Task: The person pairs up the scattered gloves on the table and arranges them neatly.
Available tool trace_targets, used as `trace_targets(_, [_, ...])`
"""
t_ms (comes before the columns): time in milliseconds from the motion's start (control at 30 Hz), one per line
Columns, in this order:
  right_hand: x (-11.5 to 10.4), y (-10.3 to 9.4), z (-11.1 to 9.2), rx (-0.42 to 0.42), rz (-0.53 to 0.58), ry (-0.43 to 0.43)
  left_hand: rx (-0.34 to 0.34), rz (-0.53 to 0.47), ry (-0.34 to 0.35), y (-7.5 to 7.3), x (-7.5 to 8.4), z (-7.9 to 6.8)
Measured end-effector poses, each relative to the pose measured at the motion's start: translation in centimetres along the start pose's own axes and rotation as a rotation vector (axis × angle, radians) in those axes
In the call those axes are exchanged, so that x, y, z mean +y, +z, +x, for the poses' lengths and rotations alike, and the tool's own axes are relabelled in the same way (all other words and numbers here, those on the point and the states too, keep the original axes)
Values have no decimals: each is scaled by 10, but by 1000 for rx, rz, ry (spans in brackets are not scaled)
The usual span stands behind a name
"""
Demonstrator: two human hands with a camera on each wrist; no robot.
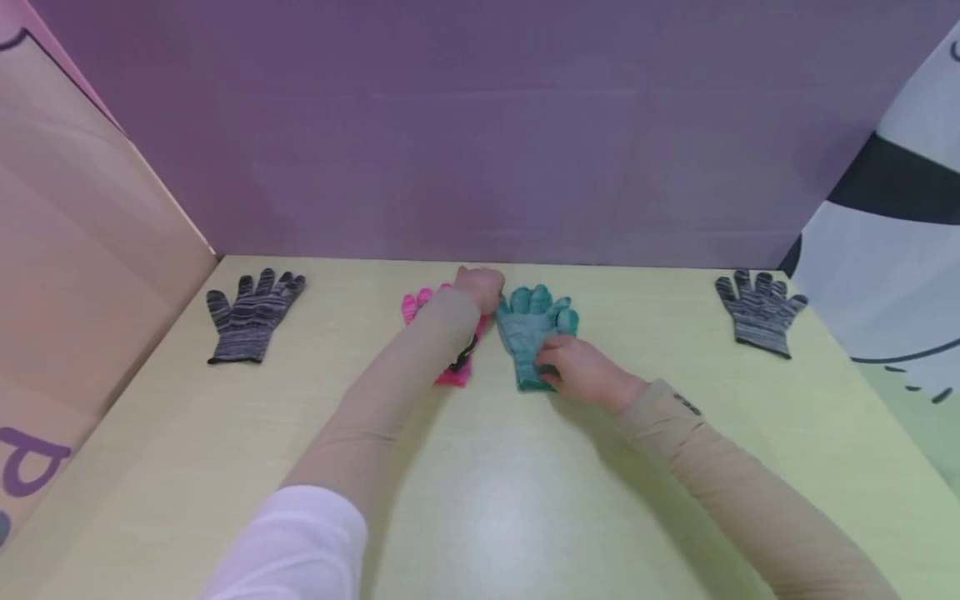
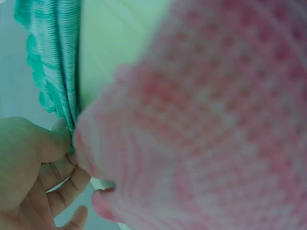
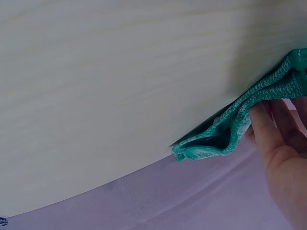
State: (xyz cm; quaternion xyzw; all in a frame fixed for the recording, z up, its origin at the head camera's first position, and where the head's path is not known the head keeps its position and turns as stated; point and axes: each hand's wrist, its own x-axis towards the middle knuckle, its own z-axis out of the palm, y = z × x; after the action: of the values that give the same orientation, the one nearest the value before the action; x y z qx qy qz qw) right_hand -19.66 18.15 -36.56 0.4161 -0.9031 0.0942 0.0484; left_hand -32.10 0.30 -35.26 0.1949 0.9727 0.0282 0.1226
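Note:
A green knit glove lies on the table, fingers toward the back wall. My left hand reaches over a pink glove and is at the green glove's left side. In the left wrist view, thumb and forefinger of the left hand pinch the edge of the green glove, and the pink glove fills the right side, blurred. My right hand holds the green glove's fabric near the cuff. In the right wrist view its fingers are curled at the gaping green cuff; the thumb is hidden.
A grey-black striped glove lies at the table's far left, and another striped glove at the far right. Behind the table stands a purple wall. Printed panels flank both sides.

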Motion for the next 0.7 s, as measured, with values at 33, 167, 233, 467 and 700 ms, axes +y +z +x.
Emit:
trace_targets(33, [0,0,0,-2,0,1,-4,8,1,1,1,0])
trace_targets(167, [-1,1,0,-4,5,16,12,19,10,2,1,2])
trace_targets(233, [0,2,1,-6,7,24,27,12,11,2,0,3])
trace_targets(467, [0,1,1,-8,15,28,27,-56,8,-1,-4,1])
trace_targets(700, [0,1,0,-8,5,11,75,31,7,-3,1,-1])
